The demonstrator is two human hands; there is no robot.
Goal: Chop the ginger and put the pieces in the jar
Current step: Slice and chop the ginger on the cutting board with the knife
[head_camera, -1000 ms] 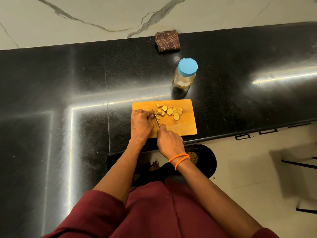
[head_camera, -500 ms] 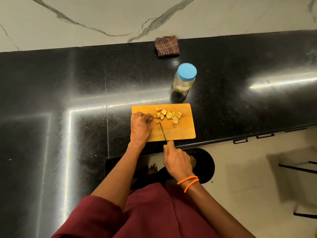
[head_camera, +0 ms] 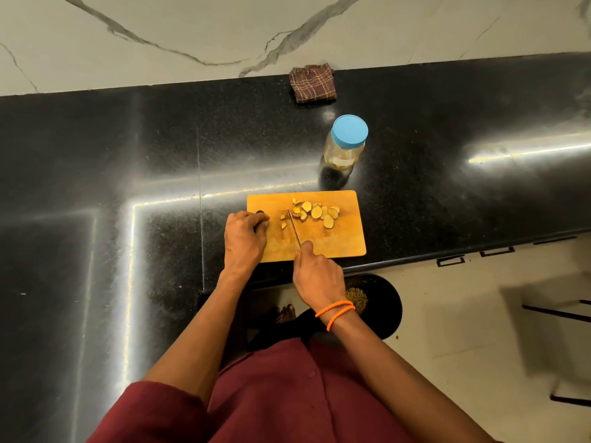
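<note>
The right hand [head_camera: 316,276], fingers wrapped around the knife [head_camera: 295,227], has brought the blade back among the ginger slices [head_camera: 315,212], while the left hand [head_camera: 244,239], fingers curled, has moved off them, so chopping looks nearly done and the jar [head_camera: 343,148] is still capped.

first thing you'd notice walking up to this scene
The orange cutting board at the black counter's near edge, with pale ginger slices heaped at its far side. The right hand holds a knife there; behind the board stands a blue-lidded jar.
</note>
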